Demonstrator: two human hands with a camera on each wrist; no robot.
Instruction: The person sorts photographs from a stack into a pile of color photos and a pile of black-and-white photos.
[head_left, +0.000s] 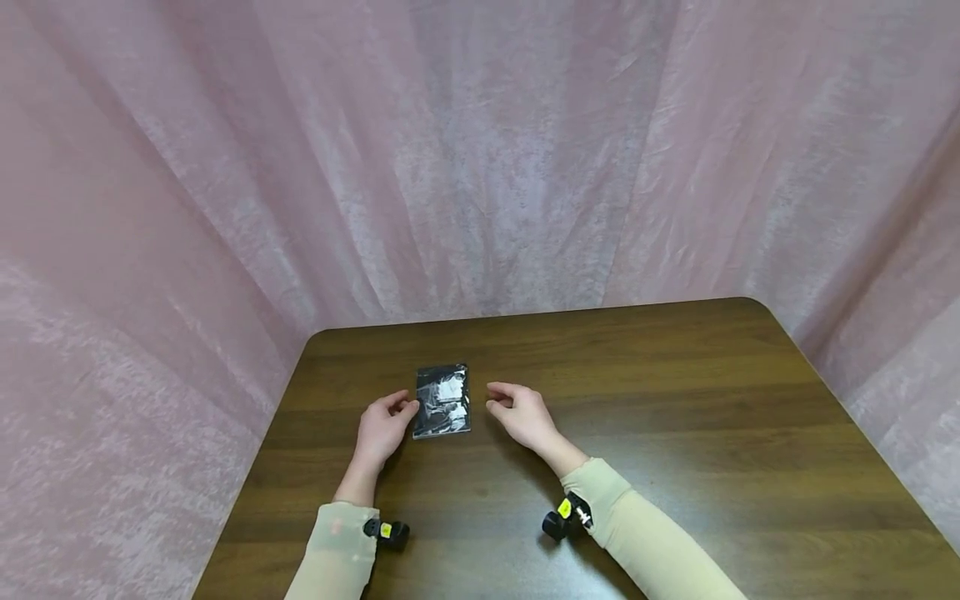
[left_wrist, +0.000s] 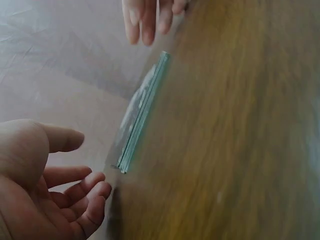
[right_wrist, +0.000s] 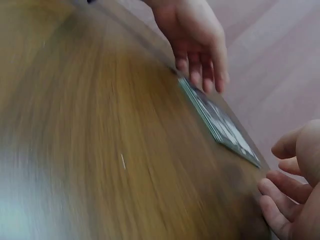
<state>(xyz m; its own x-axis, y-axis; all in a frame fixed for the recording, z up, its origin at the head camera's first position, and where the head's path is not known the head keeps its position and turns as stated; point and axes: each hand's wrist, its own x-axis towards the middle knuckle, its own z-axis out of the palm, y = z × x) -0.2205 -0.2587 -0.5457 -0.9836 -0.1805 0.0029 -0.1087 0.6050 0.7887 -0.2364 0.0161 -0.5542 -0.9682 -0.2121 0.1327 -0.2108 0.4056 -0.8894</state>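
A flat rectangular stack (head_left: 442, 402) with a glossy, dark, film-like top lies on the wooden table. From the side, in the left wrist view, the stack (left_wrist: 145, 112) has thin layers with pale green edges; what it is made of I cannot tell. My left hand (head_left: 384, 427) is at its left side, fingers loosely bent, holding nothing; whether the thumb touches the edge is unclear. To the right, a small gap away, is my right hand (head_left: 523, 414), loosely curved and holding nothing. In the right wrist view the stack (right_wrist: 217, 122) lies between both hands.
The brown wood-grain table (head_left: 675, 417) has a rounded far corner. Pink velvety curtains (head_left: 480, 167) hang behind and beside it. Small black cameras with yellow marks are strapped to the left sleeve (head_left: 337, 533) and the right sleeve (head_left: 645, 525).
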